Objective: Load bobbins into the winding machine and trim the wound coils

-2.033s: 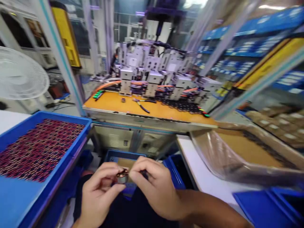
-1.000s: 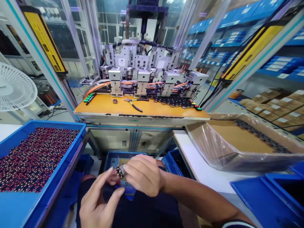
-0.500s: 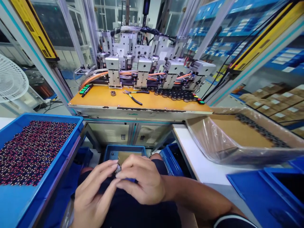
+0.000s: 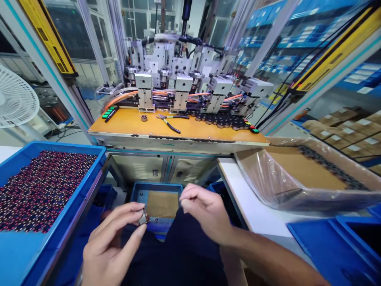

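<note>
Between the thumb and fingertips of my left hand (image 4: 114, 236) is a small round metal part (image 4: 143, 217), silvery on its side with a bit of red at its right edge. My left fingers cover some of it. To the right, apart from that part, my right hand (image 4: 206, 210) has its thumb and fingers pressed together over my lap. Whatever lies between those fingertips, if anything, is too small or hidden to make out. Below and ahead of both hands stands a blue tray (image 4: 137, 190) with a cardboard sheet (image 4: 163, 203) in it.
A blue bin (image 4: 99, 153) of small dark parts with red dots stands left. Ahead, an orange bench (image 4: 125, 129) bears pliers (image 4: 169, 124), markers (image 4: 108, 114), round dark parts (image 4: 226, 120) and a machine (image 4: 181, 85). A plastic-lined box (image 4: 270, 194) lies right.
My right hand has drawn away from the metal part, to the right and slightly up. The part stays in my left hand and now shows more. The camera view has shifted slightly.
</note>
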Demonstrator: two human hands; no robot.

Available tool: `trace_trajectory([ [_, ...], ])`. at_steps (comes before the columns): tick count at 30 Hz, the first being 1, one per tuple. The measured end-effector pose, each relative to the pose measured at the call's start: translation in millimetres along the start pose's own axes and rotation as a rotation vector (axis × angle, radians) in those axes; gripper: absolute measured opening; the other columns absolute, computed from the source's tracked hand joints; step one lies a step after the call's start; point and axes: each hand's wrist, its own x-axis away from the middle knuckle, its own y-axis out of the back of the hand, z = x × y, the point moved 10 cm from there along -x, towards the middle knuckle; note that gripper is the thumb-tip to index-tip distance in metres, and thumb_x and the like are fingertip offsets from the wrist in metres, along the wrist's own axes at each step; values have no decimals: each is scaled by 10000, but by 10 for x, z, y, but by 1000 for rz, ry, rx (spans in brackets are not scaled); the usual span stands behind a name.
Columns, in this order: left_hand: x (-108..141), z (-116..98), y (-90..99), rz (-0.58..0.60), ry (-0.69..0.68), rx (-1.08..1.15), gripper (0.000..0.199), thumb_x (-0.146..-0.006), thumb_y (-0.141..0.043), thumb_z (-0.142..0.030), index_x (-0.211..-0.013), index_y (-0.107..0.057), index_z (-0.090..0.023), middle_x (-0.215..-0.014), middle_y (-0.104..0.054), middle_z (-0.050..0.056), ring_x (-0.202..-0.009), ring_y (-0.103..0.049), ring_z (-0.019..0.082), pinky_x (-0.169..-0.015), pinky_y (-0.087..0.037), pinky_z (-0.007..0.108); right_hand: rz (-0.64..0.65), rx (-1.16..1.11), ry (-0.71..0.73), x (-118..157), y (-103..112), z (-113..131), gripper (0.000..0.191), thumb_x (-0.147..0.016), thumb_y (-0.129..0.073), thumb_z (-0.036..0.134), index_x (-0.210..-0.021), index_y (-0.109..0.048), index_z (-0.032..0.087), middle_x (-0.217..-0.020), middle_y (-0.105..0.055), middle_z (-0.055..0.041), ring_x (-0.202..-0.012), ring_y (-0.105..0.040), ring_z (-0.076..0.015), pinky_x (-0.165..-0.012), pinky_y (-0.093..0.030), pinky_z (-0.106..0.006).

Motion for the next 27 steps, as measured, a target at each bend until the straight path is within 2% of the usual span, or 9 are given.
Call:
trace_trajectory([
  [3,-17,-124,-28,78,-115,-124,318,-795,-723,-84,-1060,-706,-261,-1103,-758,22,-1013,-727,167,-953,-551,237,23,317,448,-16,101,516,107,-887,-661,207,-991,-670,184,-781,-657,-35,-710,-624,-146,-610,-530,-264],
  [6,-42,-242,-79,117,-198,-169,283,-806,-709,-108,-1056,-706,-242,-1097,-767,36,-985,-740,174,-929,-560,224,197,571,991,175,-201,956,53,-893,-653,219,-914,-701,215,-822,-692,-13,-704,-613,-137,-567,-516,-264],
  [9,-47,-299,-131,142,-217,-170,275,-822,-690,-113,-1067,-698,-238,-1102,-769,39,-978,-745,169,-924,-564,212,287,650,1214,247,-433,1009,136,-908,-601,179,-813,-697,188,-816,-682,-24,-627,-551,-123,-486,-449,-264],
  [12,-26,-309,-130,151,-203,-151,288,-822,-691,-99,-1074,-687,-238,-1089,-769,36,-979,-744,160,-936,-559,209,370,649,1075,147,-582,861,250,-943,-497,142,-757,-664,147,-752,-653,-56,-588,-497,-135,-483,-407,-290],
  [15,-3,-295,-71,140,-182,-126,278,-822,-692,-90,-1057,-691,-237,-1056,-774,38,-959,-749,161,-909,-574,212,476,438,648,-11,-609,642,293,-979,-446,175,-761,-636,133,-722,-615,-55,-630,-515,-139,-549,-429,-278],
  [20,24,-283,-43,180,-209,-91,330,-808,-690,-45,-1062,-712,-255,-1113,-760,57,-937,-753,178,-816,-608,224,693,36,-30,-76,-685,287,169,-902,-605,160,-736,-628,138,-680,-567,21,-605,-536,-73,-556,-417,-175],
  [23,11,-261,-31,172,-225,-82,334,-801,-687,-26,-1048,-719,-251,-1124,-757,58,-920,-755,173,-825,-606,222,719,90,-113,-415,-631,120,174,-916,-635,230,-767,-655,142,-725,-635,10,-650,-589,-89,-596,-451,-183],
  [25,-13,-232,16,121,-212,-88,318,-801,-692,-36,-1034,-722,-250,-1112,-758,47,-930,-752,172,-860,-599,231,514,356,-25,-956,-391,-23,173,-939,-631,292,-877,-672,136,-836,-685,-23,-752,-624,-119,-701,-485,-221],
  [27,-36,-197,84,54,-176,-91,292,-811,-693,-57,-1023,-725,-255,-1113,-753,33,-964,-741,170,-893,-592,242,280,820,55,-1514,-116,-206,258,-935,-648,343,-1035,-660,106,-992,-690,-84,-888,-623,-161,-817,-480,-268],
])
